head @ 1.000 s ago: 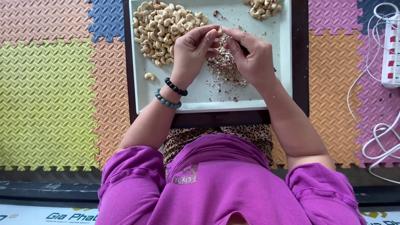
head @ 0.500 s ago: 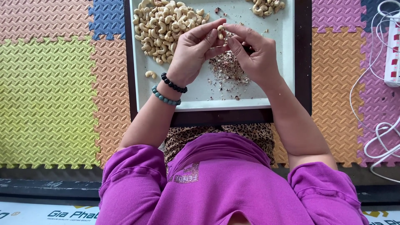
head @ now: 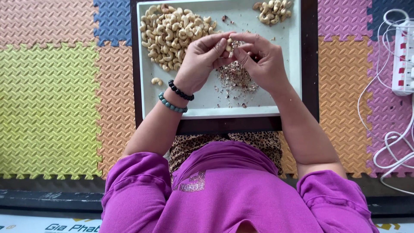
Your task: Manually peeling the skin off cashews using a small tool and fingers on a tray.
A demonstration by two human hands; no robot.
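My left hand point(head: 199, 62) and my right hand point(head: 263, 58) meet over a white tray point(head: 202, 103). Together their fingertips pinch one pale cashew nut point(head: 228, 45). A big heap of peeled cashews point(head: 172, 32) lies in the tray's upper left, just beyond my left hand. Under my hands is a small mound of brown skin scraps point(head: 236, 77). My left wrist wears two bead bracelets point(head: 176, 97), one black and one green.
A smaller cashew pile point(head: 271, 9) sits at the tray's top right, and a single cashew point(head: 156, 81) lies near its left wall. The tray rests on a dark board point(head: 309, 64) over coloured foam mats. A white power strip point(head: 404, 60) with tangled cords lies at the right.
Both hands have stayed together on the nut, with the fingers shifting slightly around it. The view moved a little, so the tray sits slightly lower in the frame.
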